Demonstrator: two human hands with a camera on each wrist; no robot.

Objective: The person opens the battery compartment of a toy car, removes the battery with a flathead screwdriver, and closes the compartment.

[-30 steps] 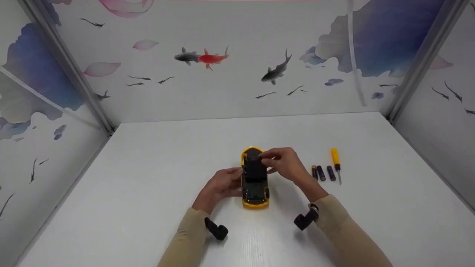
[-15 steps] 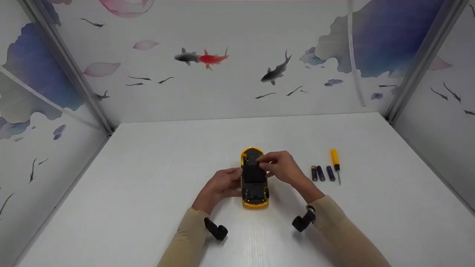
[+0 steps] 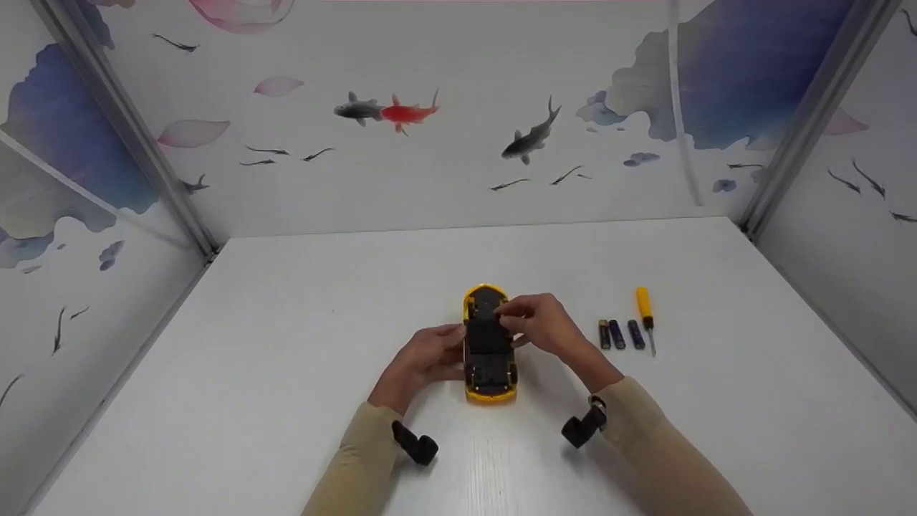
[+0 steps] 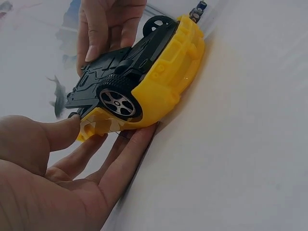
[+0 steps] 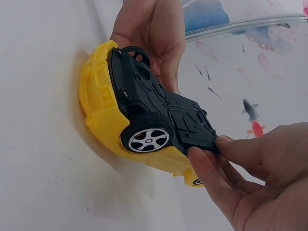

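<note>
A yellow toy car [image 3: 491,395] lies upside down on the white table, its black underside and wheels facing up. My left hand [image 3: 424,356] holds its left side, with the thumb near the upper edge and fingers against the yellow body. Between thumb and fingers, my right hand [image 3: 542,322] pinches the edge of a flat black cover [image 5: 192,122] on the car's underside. That cover sits slightly proud of the chassis in the right wrist view. What lies beneath the cover is hidden.
Right of the car, three batteries [image 3: 617,335] lie in a row on the table [image 3: 286,308]. Just beyond them is a screwdriver [image 3: 645,304] with a yellow handle. Printed walls [image 3: 458,179] enclose the back and sides.
My right hand has come slightly nearer to me and lower, and the black cover now lies flatter over the underside. My left hand and the car have hardly moved.
</note>
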